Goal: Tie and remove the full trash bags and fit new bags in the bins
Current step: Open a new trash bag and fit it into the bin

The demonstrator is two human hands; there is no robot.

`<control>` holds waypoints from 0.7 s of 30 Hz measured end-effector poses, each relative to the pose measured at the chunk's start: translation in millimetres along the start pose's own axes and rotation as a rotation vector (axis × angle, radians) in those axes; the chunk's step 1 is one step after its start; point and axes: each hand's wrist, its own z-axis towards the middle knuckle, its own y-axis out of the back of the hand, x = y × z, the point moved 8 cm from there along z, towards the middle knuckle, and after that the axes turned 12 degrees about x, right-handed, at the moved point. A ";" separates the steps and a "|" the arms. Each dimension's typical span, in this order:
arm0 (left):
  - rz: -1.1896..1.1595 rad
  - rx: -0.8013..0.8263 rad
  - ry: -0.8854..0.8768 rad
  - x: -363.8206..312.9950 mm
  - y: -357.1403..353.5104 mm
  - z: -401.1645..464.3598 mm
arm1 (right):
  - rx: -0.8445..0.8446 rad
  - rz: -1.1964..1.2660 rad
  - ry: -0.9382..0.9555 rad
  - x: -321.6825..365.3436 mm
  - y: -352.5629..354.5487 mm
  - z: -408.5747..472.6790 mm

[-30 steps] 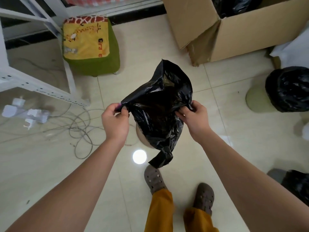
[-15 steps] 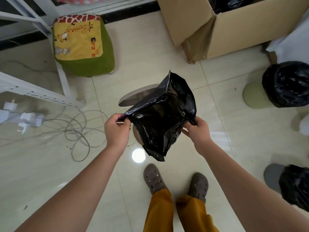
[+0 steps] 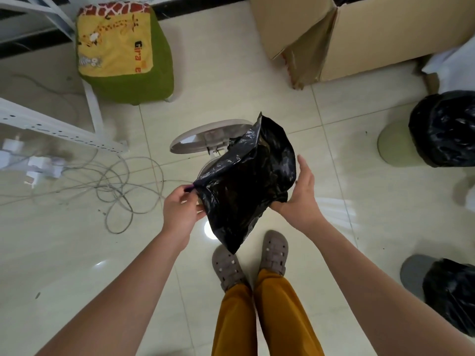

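The black bag [image 3: 246,181] is thin plastic film, crinkled and glossy, catching light along its creases; the floor [image 3: 257,80] is smooth glazed tile, pale and highly reflective; the stool [image 3: 123,55] wears soft matt cloth, green at the sides and yellow on top; the box [image 3: 385,37] is plain brown cardboard, dull and rough at its torn flap [image 3: 305,57]; the shoes [image 3: 250,260] look like matt moulded rubber; the trousers [image 3: 267,319] are matt woven cloth.

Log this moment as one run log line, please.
step: opening new black bag | left hand: pinches bag edge | right hand: open, supports bag | bin: below
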 end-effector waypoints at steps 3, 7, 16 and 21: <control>0.146 0.012 -0.058 -9.1 -2.3 -1.4 | -0.007 -0.314 0.191 35.3 15.0 9.0; 0.304 0.036 -0.128 -22.8 -8.1 2.8 | 0.104 -0.403 0.256 62.3 22.7 30.0; 0.210 -0.077 -0.113 -43.3 -13.0 13.0 | 0.183 -0.348 0.034 3.2 2.9 20.8; 0.166 -0.080 -0.102 -56.0 -17.5 21.0 | 0.102 -0.328 0.024 -14.5 5.5 1.4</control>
